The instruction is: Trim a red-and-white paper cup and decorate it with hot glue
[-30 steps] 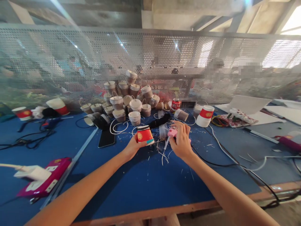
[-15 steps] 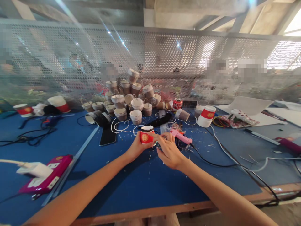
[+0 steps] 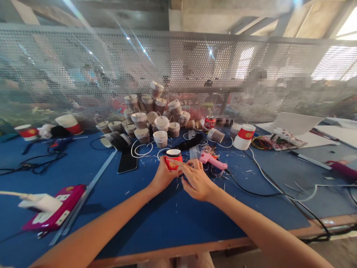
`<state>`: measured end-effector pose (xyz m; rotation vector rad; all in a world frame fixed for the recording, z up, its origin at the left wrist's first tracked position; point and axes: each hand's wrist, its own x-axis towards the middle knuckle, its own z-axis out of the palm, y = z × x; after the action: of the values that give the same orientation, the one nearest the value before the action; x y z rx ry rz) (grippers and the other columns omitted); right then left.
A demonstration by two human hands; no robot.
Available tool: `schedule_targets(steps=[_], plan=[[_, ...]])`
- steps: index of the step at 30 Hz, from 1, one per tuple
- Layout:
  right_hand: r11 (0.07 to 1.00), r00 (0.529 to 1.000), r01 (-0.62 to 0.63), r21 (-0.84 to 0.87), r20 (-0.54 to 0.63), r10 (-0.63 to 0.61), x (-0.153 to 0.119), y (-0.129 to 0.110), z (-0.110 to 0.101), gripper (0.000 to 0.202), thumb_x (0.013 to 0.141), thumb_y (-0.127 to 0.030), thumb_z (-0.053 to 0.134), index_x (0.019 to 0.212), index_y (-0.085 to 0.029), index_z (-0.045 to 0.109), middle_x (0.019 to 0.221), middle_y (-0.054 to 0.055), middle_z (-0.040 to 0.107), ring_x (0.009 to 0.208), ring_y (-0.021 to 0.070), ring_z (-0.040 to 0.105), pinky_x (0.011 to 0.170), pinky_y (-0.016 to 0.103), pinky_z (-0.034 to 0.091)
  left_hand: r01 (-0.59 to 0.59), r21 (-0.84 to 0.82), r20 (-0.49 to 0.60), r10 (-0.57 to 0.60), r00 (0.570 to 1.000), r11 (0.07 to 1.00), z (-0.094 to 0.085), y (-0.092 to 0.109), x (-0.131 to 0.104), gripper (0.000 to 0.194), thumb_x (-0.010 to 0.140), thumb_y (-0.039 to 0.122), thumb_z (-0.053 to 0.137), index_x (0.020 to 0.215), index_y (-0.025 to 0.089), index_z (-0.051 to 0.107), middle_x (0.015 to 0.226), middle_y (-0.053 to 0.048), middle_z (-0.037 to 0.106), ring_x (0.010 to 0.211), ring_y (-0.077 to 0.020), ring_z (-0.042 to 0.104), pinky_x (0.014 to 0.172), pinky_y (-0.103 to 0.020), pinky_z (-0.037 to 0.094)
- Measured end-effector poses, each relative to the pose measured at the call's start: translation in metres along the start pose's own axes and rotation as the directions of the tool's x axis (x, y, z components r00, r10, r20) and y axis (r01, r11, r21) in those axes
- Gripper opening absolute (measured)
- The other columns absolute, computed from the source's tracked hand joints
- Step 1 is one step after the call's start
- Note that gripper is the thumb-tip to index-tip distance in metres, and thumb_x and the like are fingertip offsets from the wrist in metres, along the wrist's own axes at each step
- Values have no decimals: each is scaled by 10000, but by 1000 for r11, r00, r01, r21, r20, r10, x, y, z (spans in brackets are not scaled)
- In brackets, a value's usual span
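Note:
A small red paper cup (image 3: 175, 156) with a gold emblem and a white rim sits in my left hand (image 3: 162, 176), whose fingers are closed around its left side and base. From the right, my right hand (image 3: 198, 182) reaches across; its index finger lies stretched along the cup's front, and the thumb is held apart below. No separate object shows between the right fingers. Just beyond that hand lies a pink glue gun (image 3: 214, 161) with a black cord. Behind the cup, a white cord (image 3: 142, 155) lies in loops.
Small white-and-grey buckets (image 3: 139, 121) are piled at the back before a perforated screen (image 3: 192, 59). A phone (image 3: 127, 162) lies left of the cup. Farther right stand a Coca-Cola can (image 3: 209, 122) and stacked red-and-white cups (image 3: 244, 137). A magenta power strip (image 3: 71, 197) is at left.
My right index finger has moved left onto the cup's front, and the right hand has shifted slightly left. My left hand keeps its hold on the cup.

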<state>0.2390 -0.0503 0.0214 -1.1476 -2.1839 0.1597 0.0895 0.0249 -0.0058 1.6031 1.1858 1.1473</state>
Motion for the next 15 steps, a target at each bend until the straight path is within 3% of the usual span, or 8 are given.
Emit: schedule_targets(steps=[4,8,15], plan=[[999,997,-28,47,-76,31,-2,0,-2,256,711,-129,435,940,-179,539,1068,85,637,914,251,402,808,414,311,21,-36,-7,-22,1000,999,0,4,-2,580,501,265,807,904,195,396,895,-37,595,832,-221,614,727,-358,499],[992,988,24,124,-156,-5,-8,9,-9,123,685,-149,450,787,-195,501,1134,72,629,846,227,398,794,414,331,58,-158,24,-54,998,986,-1,4,-2,574,529,260,794,931,193,390,925,-34,602,851,-208,620,771,-367,495],[983,999,34,180,1,-34,-6,16,-13,201,717,-153,451,900,-201,517,1227,45,589,916,237,394,844,426,327,162,-453,270,-38,962,877,-7,-3,1,566,547,204,797,995,196,452,962,-15,640,892,-174,617,808,-329,482]])
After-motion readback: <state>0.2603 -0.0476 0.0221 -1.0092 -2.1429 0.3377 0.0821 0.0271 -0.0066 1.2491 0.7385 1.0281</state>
